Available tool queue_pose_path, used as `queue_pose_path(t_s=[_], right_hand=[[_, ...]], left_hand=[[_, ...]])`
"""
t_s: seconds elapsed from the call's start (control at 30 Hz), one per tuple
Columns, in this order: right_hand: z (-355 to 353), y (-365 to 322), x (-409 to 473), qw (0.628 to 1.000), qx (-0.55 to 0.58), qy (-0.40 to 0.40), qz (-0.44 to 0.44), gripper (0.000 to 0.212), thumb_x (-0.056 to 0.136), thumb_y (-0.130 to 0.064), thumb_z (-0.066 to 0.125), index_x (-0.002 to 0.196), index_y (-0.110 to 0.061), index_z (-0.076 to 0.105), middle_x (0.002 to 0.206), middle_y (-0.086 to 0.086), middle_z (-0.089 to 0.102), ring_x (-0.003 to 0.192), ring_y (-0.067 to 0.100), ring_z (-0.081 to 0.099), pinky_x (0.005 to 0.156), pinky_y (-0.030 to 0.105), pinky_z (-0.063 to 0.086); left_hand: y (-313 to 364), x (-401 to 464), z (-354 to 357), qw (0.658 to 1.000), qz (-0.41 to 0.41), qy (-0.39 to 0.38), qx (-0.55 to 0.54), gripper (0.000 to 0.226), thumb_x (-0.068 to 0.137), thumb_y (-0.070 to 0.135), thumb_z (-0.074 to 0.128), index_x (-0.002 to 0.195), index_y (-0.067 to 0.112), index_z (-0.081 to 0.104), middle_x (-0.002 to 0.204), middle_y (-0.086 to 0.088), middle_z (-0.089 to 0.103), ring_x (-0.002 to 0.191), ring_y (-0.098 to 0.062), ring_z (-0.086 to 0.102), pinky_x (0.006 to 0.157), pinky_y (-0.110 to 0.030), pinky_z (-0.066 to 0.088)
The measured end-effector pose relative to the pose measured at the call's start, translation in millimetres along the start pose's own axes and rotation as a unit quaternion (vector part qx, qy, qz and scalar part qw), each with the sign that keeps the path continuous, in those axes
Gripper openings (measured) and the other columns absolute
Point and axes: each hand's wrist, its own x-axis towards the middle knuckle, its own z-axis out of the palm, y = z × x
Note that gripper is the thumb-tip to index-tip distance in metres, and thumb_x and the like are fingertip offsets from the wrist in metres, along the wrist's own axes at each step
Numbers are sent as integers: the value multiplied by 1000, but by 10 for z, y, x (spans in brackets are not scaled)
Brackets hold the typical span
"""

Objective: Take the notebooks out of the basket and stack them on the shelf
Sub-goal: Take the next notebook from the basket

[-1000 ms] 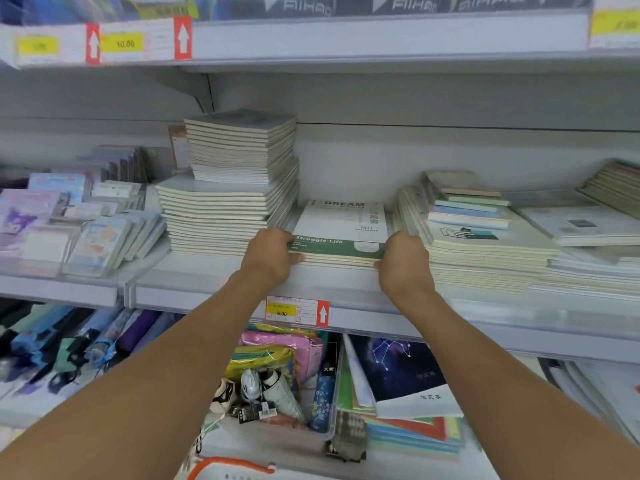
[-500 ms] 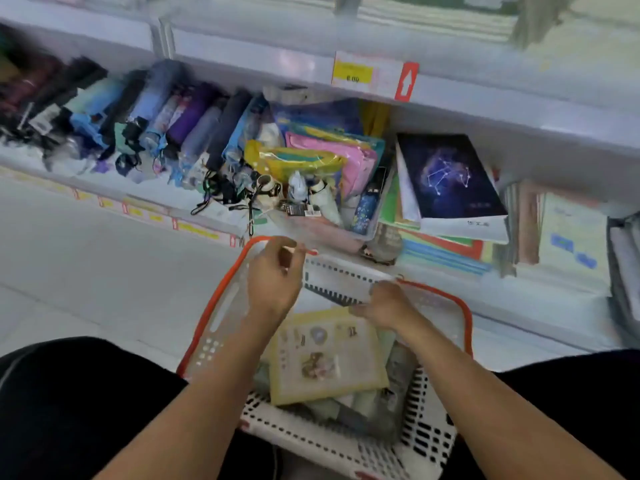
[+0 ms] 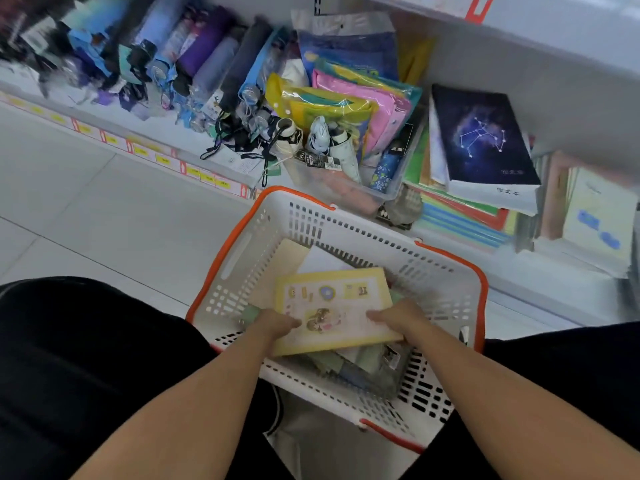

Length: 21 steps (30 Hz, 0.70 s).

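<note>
— Which way does it lie?
— The yellow notebook (image 3: 334, 311) runs long side left to right, slightly tilted, atop the pile in the white basket (image 3: 349, 233).
— And your fingers?
— My left hand (image 3: 273, 325) grips its left edge, my right hand (image 3: 393, 317) its right edge, thumbs on the cover.

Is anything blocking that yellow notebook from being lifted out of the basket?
Nothing visible. The yellow notebook lies on top of the pile in the basket, with the left hand and right hand gripping its near corners; the basket is open above it.
</note>
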Motion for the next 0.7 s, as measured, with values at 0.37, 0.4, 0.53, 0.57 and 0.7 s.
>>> queue_pose_path(t_s=[0.37,0.4,0.53,0.57,0.7], right_hand=[[-71,-29,-236,899,352,-257,36,31,90,-6,67,120,-4,60,101,16,71,92,26,70,61,34,62],[24,-42,-266,907,296,-297,26,30,89,-13,70,117,-6,63,110,15,71,100,26,69,70,34,62],[250,46,-172,943,173,-274,76,50,83,-39,76,118,-7,61,117,15,69,107,30,68,82,39,59],[252,151,-32,965,157,-193,78,53,80,-41,79,117,-7,60,115,15,67,104,31,67,81,41,59],[220,262,182,985,160,-34,53,77,75,-36,84,138,-9,48,140,15,51,121,35,55,97,45,50]], left_hand=[[550,-585,-281,899,121,-163,-389,37,89,34,67,118,13,64,110,-8,70,103,-28,66,86,-43,57],[485,-592,-156,913,113,-148,-363,28,92,26,65,117,15,62,106,-7,70,98,-28,67,78,-42,59],[79,-352,128,939,53,-4,-339,30,94,15,61,124,14,55,109,-8,66,97,-29,65,77,-45,57],[27,-294,127,946,56,42,-316,33,95,15,60,127,15,54,110,-7,65,98,-29,64,82,-45,57],[36,-228,61,956,101,146,-235,17,96,10,55,109,20,58,102,-3,62,92,-26,60,79,-37,54]])
